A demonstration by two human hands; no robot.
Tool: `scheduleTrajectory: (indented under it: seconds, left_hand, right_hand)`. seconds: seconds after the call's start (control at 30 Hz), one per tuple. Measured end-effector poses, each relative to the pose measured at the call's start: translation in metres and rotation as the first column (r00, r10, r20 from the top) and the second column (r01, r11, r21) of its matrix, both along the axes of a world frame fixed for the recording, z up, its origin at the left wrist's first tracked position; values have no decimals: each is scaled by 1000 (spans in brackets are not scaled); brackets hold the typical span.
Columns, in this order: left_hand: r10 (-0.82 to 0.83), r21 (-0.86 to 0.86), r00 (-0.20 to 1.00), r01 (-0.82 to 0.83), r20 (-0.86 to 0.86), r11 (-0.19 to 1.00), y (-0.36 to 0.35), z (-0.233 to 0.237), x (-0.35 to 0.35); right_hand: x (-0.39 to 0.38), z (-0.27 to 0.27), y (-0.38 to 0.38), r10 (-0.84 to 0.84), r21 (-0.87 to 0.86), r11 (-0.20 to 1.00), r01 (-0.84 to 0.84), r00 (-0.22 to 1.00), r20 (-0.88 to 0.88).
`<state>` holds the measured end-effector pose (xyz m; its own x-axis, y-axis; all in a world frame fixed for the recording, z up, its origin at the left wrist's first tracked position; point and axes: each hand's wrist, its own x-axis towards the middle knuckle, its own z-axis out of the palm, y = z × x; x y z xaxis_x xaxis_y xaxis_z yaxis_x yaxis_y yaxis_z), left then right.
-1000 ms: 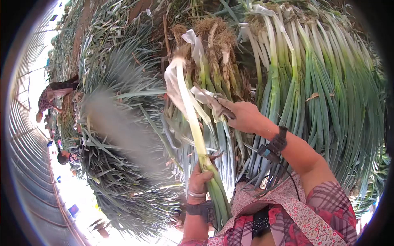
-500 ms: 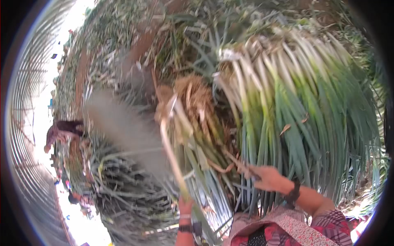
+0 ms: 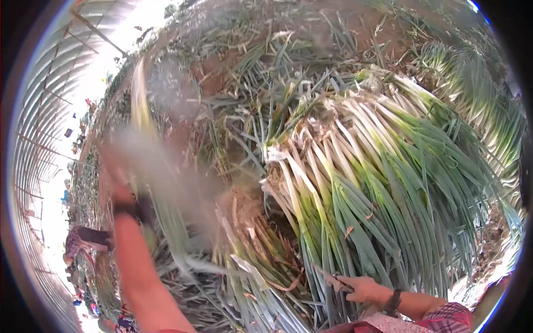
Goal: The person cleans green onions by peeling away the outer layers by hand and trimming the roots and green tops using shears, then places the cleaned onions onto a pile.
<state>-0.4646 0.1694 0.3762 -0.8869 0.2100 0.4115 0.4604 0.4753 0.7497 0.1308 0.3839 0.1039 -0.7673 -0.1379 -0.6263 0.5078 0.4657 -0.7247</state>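
Note:
Raised at the left, my left hand (image 3: 115, 166) is blurred and closed round a long green onion (image 3: 142, 105). Its white end points up and its leaves trail down. My right hand (image 3: 367, 290) is at the lower right, closed on a small brownish tool (image 3: 332, 279) with a pointed end, over the leaves of a large pile of green onions (image 3: 383, 161). In that pile the white stalks lie toward the top and the leaves toward me. Between my hands lies a smaller bunch with brown roots (image 3: 258, 230), partly behind a blurred smear.
Loose leaves and stalks (image 3: 266, 61) cover the ground beyond the pile. Another row of green onions (image 3: 472, 83) curves at the upper right. Two other people are at the left edge, one bending (image 3: 89, 240). A curved ribbed roof (image 3: 39, 139) stands behind.
My left hand has swung up and to the left with the green onion. My right hand, still on the tool, appears lower. The view has shifted, and the piles sit lower and further left.

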Motion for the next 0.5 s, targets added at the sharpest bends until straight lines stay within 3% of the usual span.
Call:
scheduleTrajectory:
  seconds: [0.07,0.13,0.2,0.27,0.37,0.5]
  left_hand:
    - [-128,-3,980,129,-150,992,74,77,-29]
    - [-141,-99,968,122,-206,987,105,62,-30]
    - [-97,-270,984,54,-148,961,96,-20,-16]
    - [-16,-464,999,-4,-41,886,50,-124,16]
    - [185,-676,967,-19,174,736,-56,-276,129]
    - [495,-796,710,153,500,586,-186,-387,316]
  right_hand:
    - [-6,0,0,-34,-32,999,33,999,-18]
    - [-15,-6,-6,-29,10,1000,30,994,-101]
    - [-29,-5,-17,0,9,1000,3,964,-266]
    - [-42,3,-25,80,-29,996,-86,982,-169]
    - [-57,14,-32,110,-39,992,-119,978,-174]
    - [-62,7,-50,255,-32,964,-265,948,-189]
